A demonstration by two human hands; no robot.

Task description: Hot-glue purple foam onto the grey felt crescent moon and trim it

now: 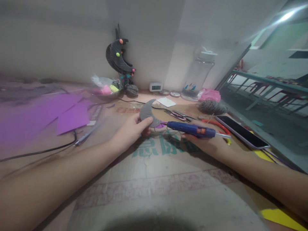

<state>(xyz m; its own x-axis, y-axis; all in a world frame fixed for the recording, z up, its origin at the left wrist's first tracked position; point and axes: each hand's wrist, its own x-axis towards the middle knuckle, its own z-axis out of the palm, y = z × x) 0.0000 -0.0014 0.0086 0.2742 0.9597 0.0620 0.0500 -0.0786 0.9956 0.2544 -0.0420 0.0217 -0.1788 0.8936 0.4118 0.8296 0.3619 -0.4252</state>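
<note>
Between the thumb and fingers of my left hand is a grey yarn-wrapped crescent moon, with a bit of purple showing at its lower tip. My right hand is closed around a blue hot glue gun, a clear glue stick poking out of its back end. The gun's nozzle points left and meets or nearly touches the crescent's lower tip; I cannot tell which. Some of my right fingers are hidden behind the gun.
Purple sheets and a pen lie left. A dark crescent decoration stands behind. Toward the right are a clear bottle, grey yarn, orange-handled scissors and a phone. A small digital clock stands at the wall.
</note>
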